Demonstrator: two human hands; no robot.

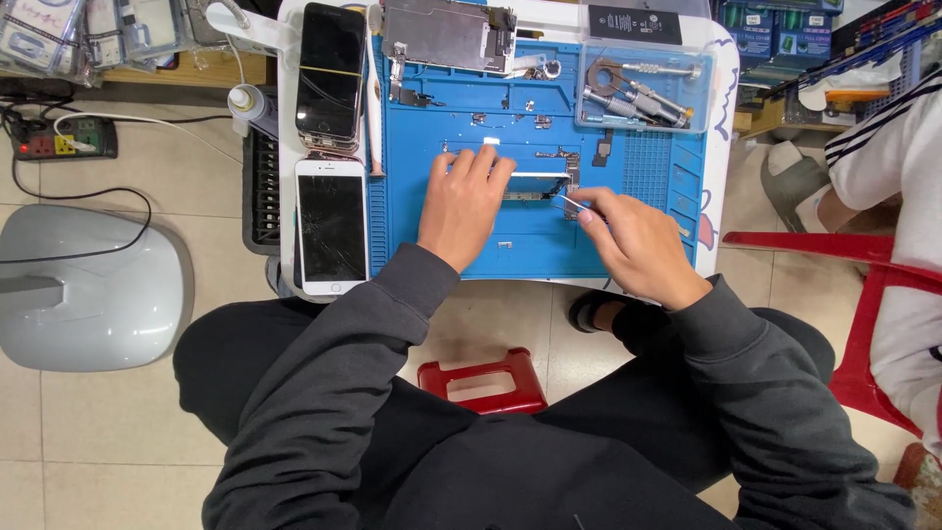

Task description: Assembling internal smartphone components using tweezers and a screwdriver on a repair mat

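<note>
at the middle of the blue work mat (530,250), the left hand (461,201) is lying flat with its fingers (483,162) spread a little and pressing down on a thin metal phone part (538,186), holding it against the mat. the right hand (636,245) is pinching a slim pair of tweezers (571,204) between thumb and forefinger, the other fingers curled under; the tips are meeting the right end of that part, though what they are gripping there is too small for me to tell.

the part looks light, thin and stiff but easily bent, probably with delicate bits along it, so i would judge it best held by its long edges or pinned flat, as the left hand is doing, rather than lifted by one end.

further out, loose small pieces are sitting on the mat. a metal phone plate (449,34) is resting at the mat's top edge, and a clear tray of screwdrivers (643,88) is lying at the upper right. left of the mat, a white phone with a cracked screen (332,226) is lying below a dark phone (332,74). a red stool (483,381) is standing on the floor between the person's knees.
</note>
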